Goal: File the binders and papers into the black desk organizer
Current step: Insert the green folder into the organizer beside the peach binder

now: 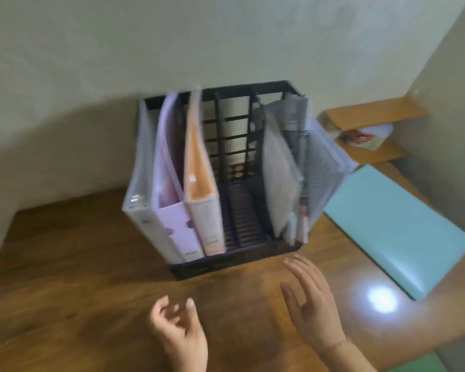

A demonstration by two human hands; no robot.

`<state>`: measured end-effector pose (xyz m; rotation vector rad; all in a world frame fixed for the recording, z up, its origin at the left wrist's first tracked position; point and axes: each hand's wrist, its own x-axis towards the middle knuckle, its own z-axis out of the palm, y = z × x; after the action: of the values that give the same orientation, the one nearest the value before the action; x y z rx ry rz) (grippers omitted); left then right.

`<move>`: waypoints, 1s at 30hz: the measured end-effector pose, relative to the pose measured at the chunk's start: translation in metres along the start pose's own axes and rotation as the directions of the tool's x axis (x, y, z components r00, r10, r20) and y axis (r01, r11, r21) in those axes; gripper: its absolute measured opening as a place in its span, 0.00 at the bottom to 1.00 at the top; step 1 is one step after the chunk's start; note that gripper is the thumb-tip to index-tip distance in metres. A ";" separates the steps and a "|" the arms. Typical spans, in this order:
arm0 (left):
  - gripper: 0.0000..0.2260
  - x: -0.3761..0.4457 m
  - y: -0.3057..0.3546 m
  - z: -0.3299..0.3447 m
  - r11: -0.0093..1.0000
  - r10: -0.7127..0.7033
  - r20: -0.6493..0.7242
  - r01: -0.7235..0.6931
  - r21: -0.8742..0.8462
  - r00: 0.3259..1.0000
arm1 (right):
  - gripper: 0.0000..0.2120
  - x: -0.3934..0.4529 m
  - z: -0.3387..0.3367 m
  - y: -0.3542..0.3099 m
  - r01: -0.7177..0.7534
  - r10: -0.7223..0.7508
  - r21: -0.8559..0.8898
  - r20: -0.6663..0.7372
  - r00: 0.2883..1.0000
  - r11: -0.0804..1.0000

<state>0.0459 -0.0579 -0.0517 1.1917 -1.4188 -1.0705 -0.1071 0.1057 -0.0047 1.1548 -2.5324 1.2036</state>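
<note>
Head view: one black organizer (226, 253) is standing on the wooden desk (78, 277) against the wall, holding three upright binders at its left, namely one clear binder (140, 208), one lilac binder (177, 226) and one orange binder (202, 202). Two middle slots are showing bare. Plastic sleeves of papers (282, 181) are leaning at its right. One teal folder (397, 232) is lying flat beside it. Left hand (180, 334) is hovering, fingers loosely curled, gripping nothing; right hand (312, 304) is hovering, fingers spread, empty.
</note>
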 end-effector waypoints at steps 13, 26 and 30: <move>0.18 -0.177 0.101 0.231 0.610 -0.569 0.746 0.786 0.100 0.346 | 0.24 0.018 -0.201 0.261 -0.538 0.592 -0.384 0.027 0.806 0.750; 0.08 -0.195 0.125 0.316 0.488 -0.774 0.563 0.840 0.238 0.290 | 0.38 0.120 -0.218 0.359 -0.522 0.723 -0.571 0.198 0.661 0.634; 0.04 -0.203 0.126 0.325 0.700 -0.692 0.527 0.637 0.323 0.493 | 0.37 0.110 -0.218 0.339 -0.668 0.746 -0.350 0.174 0.643 0.657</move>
<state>-0.2812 0.1740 -0.0042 1.6079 -1.5001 -2.1417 -0.4603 0.3280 -0.0236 0.2380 -3.4243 0.7601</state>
